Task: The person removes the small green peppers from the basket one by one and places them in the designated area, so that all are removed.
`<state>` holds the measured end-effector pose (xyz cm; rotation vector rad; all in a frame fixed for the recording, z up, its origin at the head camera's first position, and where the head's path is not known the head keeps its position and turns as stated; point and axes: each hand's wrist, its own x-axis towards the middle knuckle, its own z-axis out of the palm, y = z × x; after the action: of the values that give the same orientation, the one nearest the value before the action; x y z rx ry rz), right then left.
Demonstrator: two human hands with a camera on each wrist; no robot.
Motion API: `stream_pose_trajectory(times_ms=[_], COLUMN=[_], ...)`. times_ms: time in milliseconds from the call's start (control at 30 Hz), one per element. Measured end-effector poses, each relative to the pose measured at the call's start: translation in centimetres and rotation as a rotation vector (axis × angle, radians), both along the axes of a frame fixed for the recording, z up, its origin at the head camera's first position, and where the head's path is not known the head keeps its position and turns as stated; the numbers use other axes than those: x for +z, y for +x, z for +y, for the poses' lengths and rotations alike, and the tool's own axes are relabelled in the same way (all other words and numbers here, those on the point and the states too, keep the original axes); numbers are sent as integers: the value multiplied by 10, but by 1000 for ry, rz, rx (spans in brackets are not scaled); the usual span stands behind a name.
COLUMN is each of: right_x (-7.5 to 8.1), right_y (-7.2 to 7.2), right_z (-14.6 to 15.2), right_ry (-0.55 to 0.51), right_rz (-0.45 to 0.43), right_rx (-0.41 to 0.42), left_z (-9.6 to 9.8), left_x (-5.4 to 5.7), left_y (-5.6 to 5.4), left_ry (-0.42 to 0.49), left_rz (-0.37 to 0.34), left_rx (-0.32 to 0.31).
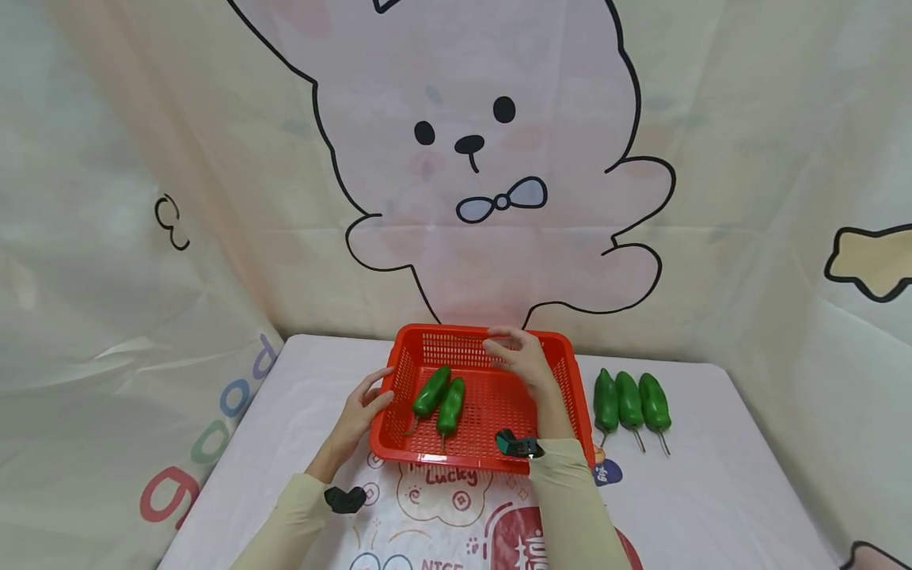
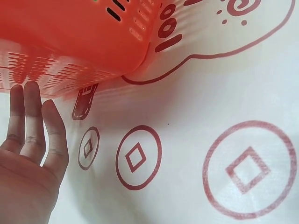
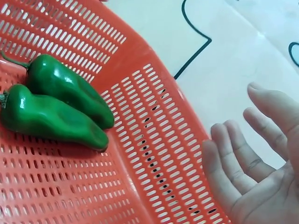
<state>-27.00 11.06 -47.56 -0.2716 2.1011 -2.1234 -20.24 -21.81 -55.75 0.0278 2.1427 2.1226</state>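
Observation:
A red slotted plastic basket (image 1: pixel 492 463) sits on the table with two green peppers (image 1: pixel 431 392) side by side in its left part. My left hand (image 1: pixel 359 417) is at the basket's left wall. In the left wrist view its fingers (image 2: pixel 32 107) are extended close to the outer wall; whether they touch cannot be told, and the thumb is out of sight. Over the basket's far right part is my right hand (image 1: pixel 526 362), fingers spread and slightly bent, holding nothing. The right wrist view has that hand (image 3: pixel 261 182) by the basket rim, with both peppers (image 3: pixel 56 116) across from it.
Three more green peppers (image 1: pixel 630 400) lie in a row on the white table, right of the basket. Printed drawings cover the tablecloth (image 1: pixel 445 507) in front. A cloth backdrop with a cartoon bear (image 1: pixel 470 261) hangs behind the table, and cloth walls flank both sides.

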Motion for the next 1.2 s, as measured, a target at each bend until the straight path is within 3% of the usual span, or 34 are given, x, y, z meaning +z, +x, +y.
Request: stream_pose_trajectory(times_ms=[300, 667, 1000, 1200], right_x=[-17, -42, -58, -66], right_y=[-9, -10, -9, -7], right_z=[-11, -29, -35, -39], right_ry=[204, 272, 294, 304], right_rz=[-53, -161, -177, -170], right_rx=[93, 184, 276, 275], left_z=[1, 3, 2, 2], left_x=[2, 1, 1, 1], left_y=[1, 1, 1, 2], left_ry=[-10, -11, -9, -9], left_rz=[-8, -9, -7, -5], left_rx=[16, 27, 20, 15])
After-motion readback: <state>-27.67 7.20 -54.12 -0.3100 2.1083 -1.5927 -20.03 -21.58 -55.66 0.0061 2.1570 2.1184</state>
